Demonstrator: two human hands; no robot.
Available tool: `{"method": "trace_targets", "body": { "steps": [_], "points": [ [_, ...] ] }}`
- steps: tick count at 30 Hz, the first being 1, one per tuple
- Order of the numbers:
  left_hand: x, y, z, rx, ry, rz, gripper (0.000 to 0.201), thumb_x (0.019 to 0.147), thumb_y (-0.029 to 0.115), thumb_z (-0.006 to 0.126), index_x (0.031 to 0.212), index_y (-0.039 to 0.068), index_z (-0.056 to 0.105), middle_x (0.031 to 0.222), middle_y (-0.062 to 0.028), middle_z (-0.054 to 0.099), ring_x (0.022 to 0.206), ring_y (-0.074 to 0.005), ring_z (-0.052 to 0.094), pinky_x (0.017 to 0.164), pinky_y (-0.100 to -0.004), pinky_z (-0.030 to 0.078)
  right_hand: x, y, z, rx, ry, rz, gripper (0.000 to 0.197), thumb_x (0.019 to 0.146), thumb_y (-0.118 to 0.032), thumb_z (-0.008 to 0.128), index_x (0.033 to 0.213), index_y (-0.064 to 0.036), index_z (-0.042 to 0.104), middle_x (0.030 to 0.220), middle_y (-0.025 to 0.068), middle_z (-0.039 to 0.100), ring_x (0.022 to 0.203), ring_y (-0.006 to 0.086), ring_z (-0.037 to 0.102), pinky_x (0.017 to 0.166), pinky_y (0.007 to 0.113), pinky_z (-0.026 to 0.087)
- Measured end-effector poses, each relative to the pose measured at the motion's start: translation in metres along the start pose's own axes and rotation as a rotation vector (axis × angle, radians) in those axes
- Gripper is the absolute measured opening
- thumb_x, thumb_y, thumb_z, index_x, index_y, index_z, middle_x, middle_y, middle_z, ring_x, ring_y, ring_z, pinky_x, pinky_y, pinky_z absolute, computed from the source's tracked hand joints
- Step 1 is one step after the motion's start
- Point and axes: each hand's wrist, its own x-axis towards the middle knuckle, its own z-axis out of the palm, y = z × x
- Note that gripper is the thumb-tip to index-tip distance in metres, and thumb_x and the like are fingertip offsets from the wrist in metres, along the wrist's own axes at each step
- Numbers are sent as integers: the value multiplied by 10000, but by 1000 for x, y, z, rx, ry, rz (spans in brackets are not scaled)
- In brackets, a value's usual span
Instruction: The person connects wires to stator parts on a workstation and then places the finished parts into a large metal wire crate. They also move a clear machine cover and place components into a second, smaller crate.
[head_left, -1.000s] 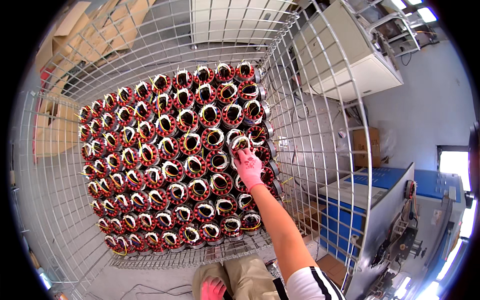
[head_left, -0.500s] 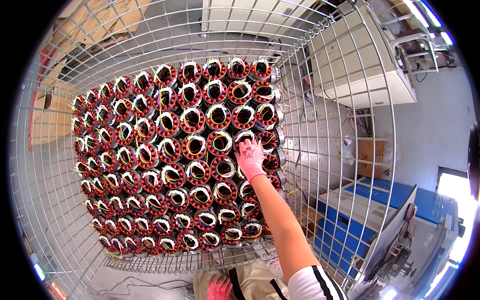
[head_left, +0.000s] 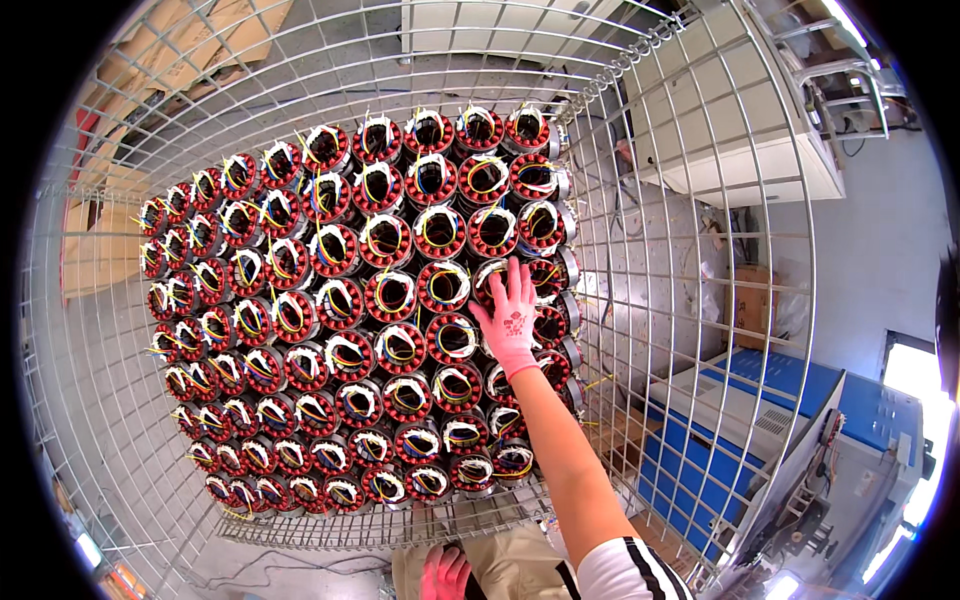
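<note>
Inside the wire cage (head_left: 400,526), where upright stators (head_left: 386,240) seem packed close to brace one another, we spread our right hand (head_left: 512,318), ungripping, over one red-ringed stator (head_left: 484,280), and cannot tell our left hand's (head_left: 445,575) grip.

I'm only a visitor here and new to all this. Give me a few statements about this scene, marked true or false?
1. The right hand wears a pink glove. True.
2. The right hand is clenched in a fist. False: its fingers are extended over one of the wound rings.
3. The wound rings stand inside a wire basket. True.
4. The left hand is lifting a ring. False: the left hand is low, by the beige trousers.
5. Brown cardboard shows at upper left. True.
</note>
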Motion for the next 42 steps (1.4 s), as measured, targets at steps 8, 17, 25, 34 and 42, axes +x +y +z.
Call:
{"method": "trace_targets", "body": {
  "steps": [8, 17, 25, 34, 42],
  "points": [
    [-20, 25, 103, 26, 141, 5, 460, 1010, 335, 371, 1334, 17, 444, 1413, -156, 444, 1318, -329, 396, 1143, -499, 268, 3, -9, 0, -10, -46, 243, 626, 659, -323, 827, 1145, -57, 535, 1390, 224, 374, 1250, 414, 386, 1037, 479, 365],
    [-15, 19, 101, 269, 74, 41, 463, 1005, 358, 381, 1346, 51, 447, 1435, -148, 422, 1323, -327, 390, 1145, -496, 260, 13, 3, -10, 317, -87, 312, 755, 642, -288, 850, 1192, 23, 437, 1369, 246, 404, 1237, 388, 436, 1040, 415, 379],
    [-9, 19, 91, 85, -69, 88, 429, 1016, 371, 347, 1311, 98, 494, 1484, -123, 369, 1338, -324, 372, 1152, -503, 242, 11, -7, 2, 49, -144, 296, 1070, 697, -303, 812, 1450, 70, 150, 1465, 290, 276, 1349, 430, 301, 1129, 444, 279],
    [-6, 21, 78, 247, -100, 136, 381, 1018, 304, 361, 1285, 73, 505, 1453, -125, 408, 1306, -302, 405, 1146, -485, 262, 25, -6, -1, -29, -247, 306, 1034, 687, -348, 816, 1426, 60, 217, 1441, 281, 310, 1332, 431, 330, 1102, 439, 326],
    [-9, 25, 106, 51, -130, 49, 482, 1010, 372, 382, 1381, 67, 422, 1435, -108, 430, 1292, -280, 428, 1128, -457, 297, 35, -2, -10, -125, -470, 227, 1093, 699, -301, 801, 1455, 75, 108, 1491, 321, 189, 1352, 493, 266, 1122, 459, 296]
  ]
}}
